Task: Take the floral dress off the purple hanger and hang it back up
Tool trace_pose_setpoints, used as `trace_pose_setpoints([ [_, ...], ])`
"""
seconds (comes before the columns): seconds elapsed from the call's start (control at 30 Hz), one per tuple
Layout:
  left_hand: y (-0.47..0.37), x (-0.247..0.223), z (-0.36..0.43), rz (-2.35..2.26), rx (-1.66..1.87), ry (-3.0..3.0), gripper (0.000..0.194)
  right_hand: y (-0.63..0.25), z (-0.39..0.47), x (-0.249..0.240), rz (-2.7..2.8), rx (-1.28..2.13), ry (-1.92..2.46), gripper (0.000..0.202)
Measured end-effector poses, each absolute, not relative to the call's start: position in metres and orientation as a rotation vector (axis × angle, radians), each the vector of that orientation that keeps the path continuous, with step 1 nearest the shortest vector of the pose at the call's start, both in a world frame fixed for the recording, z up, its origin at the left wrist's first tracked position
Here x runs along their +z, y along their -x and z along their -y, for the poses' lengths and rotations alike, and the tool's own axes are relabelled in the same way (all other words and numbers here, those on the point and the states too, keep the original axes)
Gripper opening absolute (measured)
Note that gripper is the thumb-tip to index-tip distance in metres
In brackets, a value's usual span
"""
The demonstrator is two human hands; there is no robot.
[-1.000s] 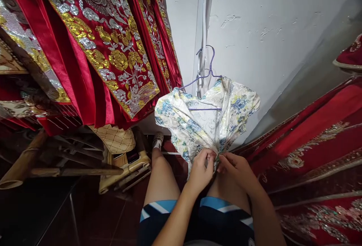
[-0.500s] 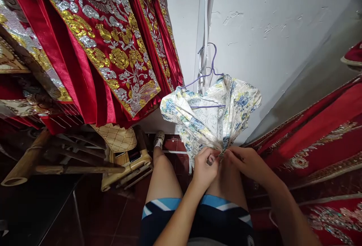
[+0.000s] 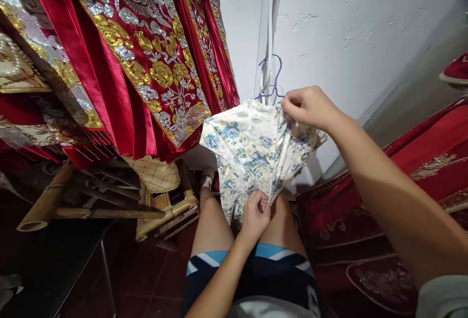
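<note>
right hand has come up from the hem and now pinches the collar edge of the floral dress right under the purple wire hanger, while the left hand stays clamped on the bunched lower fabric above the knees. so the garment looks stretched between both grips, hanging by the white wall, beside the red embroidered robes.

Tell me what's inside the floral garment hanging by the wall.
A purple wire hanger: only its hook and neck show above the floral garment; the shoulders and bar are covered by cloth. The right hand pinches the collar area, and the left hand grips the gathered lower edge.
</note>
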State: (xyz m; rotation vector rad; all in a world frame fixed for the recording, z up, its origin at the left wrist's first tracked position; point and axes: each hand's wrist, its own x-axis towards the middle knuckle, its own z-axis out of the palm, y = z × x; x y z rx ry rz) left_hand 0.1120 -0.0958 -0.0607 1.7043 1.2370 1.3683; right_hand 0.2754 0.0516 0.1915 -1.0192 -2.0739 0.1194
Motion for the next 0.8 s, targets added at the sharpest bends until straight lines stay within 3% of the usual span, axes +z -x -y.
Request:
trace_pose_setpoints([
  [0.13,-0.097,-0.026,0.073,-1.189,1.461,-1.835,0.005,-0.266,-0.039,0.172,1.829,0.289,0.942,0.022],
  [0.27,-0.082,0.059,0.027,-0.997,1.806,-1.976,0.024,-0.253,-0.024,0.151,1.470,0.665,0.826,0.017],
  [0.33,-0.078,0.101,0.001,-0.948,1.765,-2.171,0.034,-0.247,-0.020,0.145,1.347,0.810,0.779,0.015],
  [0.43,-0.079,0.139,-0.027,-0.942,1.548,-2.495,0.025,-0.238,-0.019,0.132,1.233,0.874,0.728,0.013],
  [0.63,-0.091,0.136,-0.028,-1.030,1.540,-2.611,0.018,-0.224,-0.024,0.089,1.064,0.880,0.656,0.016],
  [0.8,-0.105,0.123,-0.021,-1.172,1.675,-2.474,0.018,-0.220,-0.034,0.082,1.065,0.873,0.668,0.035],
])
